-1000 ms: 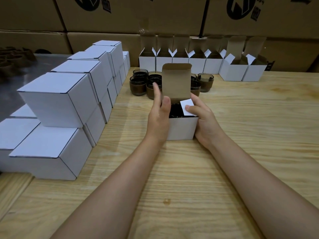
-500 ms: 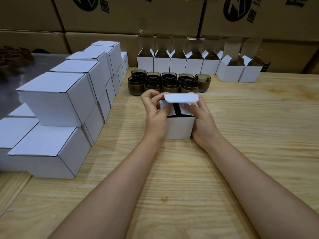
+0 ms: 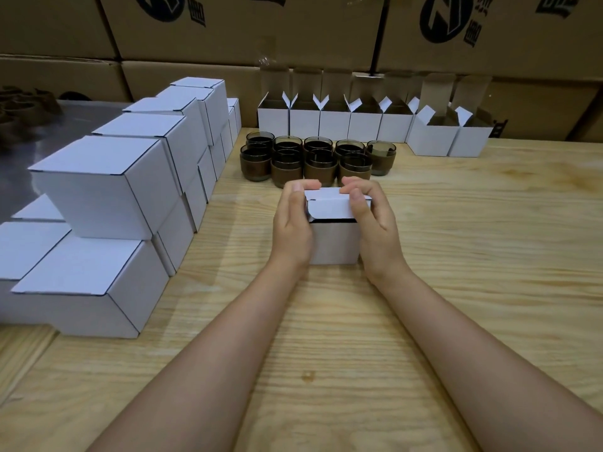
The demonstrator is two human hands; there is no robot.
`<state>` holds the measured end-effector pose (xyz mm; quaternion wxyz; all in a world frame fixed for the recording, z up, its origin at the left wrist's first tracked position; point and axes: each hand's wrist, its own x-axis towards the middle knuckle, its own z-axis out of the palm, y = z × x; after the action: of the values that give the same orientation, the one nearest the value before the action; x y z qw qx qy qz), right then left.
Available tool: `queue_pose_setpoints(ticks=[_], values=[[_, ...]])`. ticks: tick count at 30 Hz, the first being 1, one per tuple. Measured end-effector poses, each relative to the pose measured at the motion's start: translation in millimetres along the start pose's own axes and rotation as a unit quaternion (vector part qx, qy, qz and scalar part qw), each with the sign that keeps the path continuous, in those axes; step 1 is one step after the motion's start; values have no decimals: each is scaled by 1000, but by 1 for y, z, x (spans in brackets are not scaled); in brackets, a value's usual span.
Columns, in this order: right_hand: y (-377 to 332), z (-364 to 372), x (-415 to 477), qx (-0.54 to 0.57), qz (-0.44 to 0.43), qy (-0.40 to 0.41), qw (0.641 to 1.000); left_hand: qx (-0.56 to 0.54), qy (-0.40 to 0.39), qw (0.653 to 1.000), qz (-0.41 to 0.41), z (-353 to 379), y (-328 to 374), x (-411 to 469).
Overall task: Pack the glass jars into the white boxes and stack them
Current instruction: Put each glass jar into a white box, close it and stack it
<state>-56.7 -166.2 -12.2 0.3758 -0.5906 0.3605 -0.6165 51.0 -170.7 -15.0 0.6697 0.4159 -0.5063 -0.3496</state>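
A small white box (image 3: 332, 246) stands on the wooden table (image 3: 473, 256) in front of me, its lid folded down with a dark gap still showing along the near edge. My left hand (image 3: 293, 223) grips the box's left side, fingers curled over the lid's far edge. My right hand (image 3: 372, 220) grips the right side, thumb on the lid. Several brown glass jars (image 3: 313, 158) stand in two rows just behind the box. The jar inside the box is hidden.
Closed white boxes (image 3: 107, 190) are stacked in steps along the left. A row of open white boxes (image 3: 365, 125) stands at the back, against large brown cartons (image 3: 326, 31). A dark surface with brown pieces (image 3: 23, 106) lies far left.
The upright lid flap has been folded down over the box. Both hands moved from the side flaps onto the lid and now press it toward the box top.
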Motion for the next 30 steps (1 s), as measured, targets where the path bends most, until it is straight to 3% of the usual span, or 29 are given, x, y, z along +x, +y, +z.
queue_pose_setpoints(ticks=[3, 20, 30], values=[[0, 1, 0, -44, -31, 13, 998, 6, 1, 1000, 0, 0, -1, 0], [-3, -5, -4, -64, -63, -5, 996, -13, -49, 997, -55, -3, 16, -5], [-1, -7, -2, -68, -63, -11, 996, 27, -96, 994, 37, -8, 13, -7]])
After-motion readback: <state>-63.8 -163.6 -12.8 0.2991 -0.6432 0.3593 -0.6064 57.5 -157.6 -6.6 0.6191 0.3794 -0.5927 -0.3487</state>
